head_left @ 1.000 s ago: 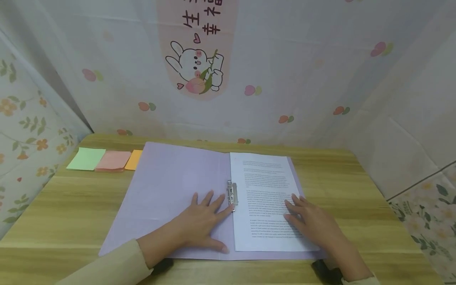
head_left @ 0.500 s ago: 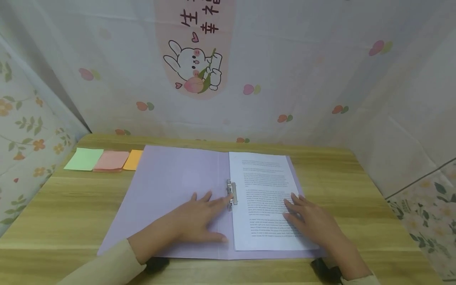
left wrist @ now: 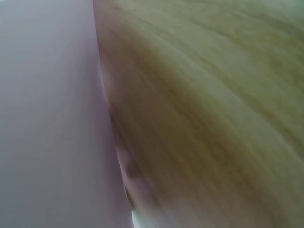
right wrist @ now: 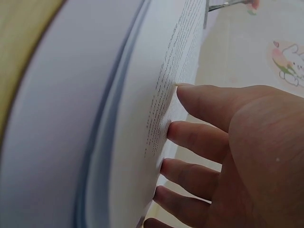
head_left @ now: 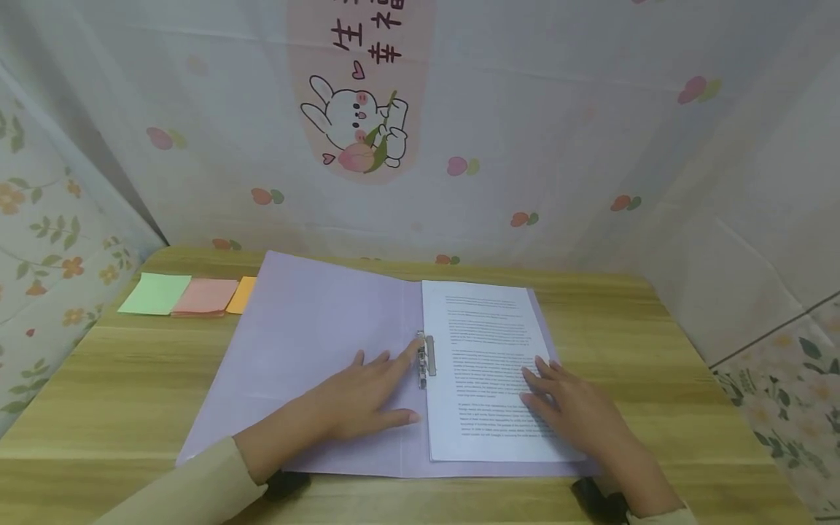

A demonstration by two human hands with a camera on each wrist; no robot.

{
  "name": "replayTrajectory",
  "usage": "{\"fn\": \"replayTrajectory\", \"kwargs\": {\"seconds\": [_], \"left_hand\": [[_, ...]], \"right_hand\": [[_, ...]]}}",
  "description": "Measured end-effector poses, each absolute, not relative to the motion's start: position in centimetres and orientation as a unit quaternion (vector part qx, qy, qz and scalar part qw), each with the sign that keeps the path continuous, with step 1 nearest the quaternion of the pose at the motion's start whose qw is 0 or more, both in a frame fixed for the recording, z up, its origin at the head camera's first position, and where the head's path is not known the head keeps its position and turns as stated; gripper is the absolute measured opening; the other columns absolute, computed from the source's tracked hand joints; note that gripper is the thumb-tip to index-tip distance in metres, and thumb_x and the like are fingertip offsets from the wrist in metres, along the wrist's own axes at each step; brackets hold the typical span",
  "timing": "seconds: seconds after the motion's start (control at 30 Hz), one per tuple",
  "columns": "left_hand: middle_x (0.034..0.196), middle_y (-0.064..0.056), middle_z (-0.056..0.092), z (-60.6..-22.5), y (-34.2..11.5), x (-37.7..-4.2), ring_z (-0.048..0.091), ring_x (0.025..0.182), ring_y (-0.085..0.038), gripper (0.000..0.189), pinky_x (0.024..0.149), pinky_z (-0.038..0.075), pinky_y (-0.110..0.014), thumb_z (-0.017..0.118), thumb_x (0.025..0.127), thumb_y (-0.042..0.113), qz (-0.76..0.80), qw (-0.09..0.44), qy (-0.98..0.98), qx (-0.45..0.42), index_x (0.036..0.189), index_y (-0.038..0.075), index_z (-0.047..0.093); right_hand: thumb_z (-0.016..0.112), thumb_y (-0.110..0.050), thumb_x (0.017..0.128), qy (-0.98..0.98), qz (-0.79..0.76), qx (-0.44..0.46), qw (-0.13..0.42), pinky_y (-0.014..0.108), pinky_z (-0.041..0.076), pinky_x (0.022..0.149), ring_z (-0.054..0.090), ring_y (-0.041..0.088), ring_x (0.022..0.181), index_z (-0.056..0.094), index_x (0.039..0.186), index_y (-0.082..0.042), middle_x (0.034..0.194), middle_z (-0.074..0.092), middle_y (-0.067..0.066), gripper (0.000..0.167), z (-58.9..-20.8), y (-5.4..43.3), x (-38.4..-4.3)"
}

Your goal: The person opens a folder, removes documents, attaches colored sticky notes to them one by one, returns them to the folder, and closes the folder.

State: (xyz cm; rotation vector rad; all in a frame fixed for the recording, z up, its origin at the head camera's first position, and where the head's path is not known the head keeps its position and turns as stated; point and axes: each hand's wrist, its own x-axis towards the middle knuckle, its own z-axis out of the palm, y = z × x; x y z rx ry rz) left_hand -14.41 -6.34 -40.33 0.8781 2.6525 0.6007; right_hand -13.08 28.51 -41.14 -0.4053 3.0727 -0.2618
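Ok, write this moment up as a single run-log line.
left hand: index finger at metal file clip | right hand: fingertips on printed sheets | lilac folder: open | sticky notes: left of folder, orange partly covered

Light is muted; the left wrist view blurs the smooth lilac folder (left wrist: 52, 123) and the shadowed, yellow-brown wood-grained surface (left wrist: 223, 104).
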Motion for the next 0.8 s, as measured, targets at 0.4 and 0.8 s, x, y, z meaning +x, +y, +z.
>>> {"fn": "replayTrajectory", "kwargs": {"seconds": [0.4,0.8], "left_hand": [[0.164,-0.007,0.037,-40.8,-7.4,-14.1,0.038,0.149,-0.038,0.090,0.118,0.025,-0.071,0.053,0.098,0.060,0.155,0.127,0.918,0.341,0.164,0.031,-0.002],[0.167,-0.008,0.029,-38.6,-6.7,-15.7,0.036,0.152,-0.025,0.092,0.119,0.031,-0.062,0.055,0.099,0.056,0.130,0.154,0.932,0.302,0.164,0.024,-0.001]], "right_hand": [[0.068,-0.035,0.096,0.987,-0.087,-0.137,0.016,0.066,0.045,0.104,0.052,0.048,0.135,0.066,0.134,-0.012,0.146,0.056,0.021,0.045,-41.1,28.4,-13.1],[0.068,-0.036,0.095,0.987,-0.082,-0.140,0.010,0.066,0.046,0.102,0.053,0.048,0.133,0.067,0.134,-0.012,0.145,0.057,0.022,0.046,-41.0,28.4,-13.1]]}}
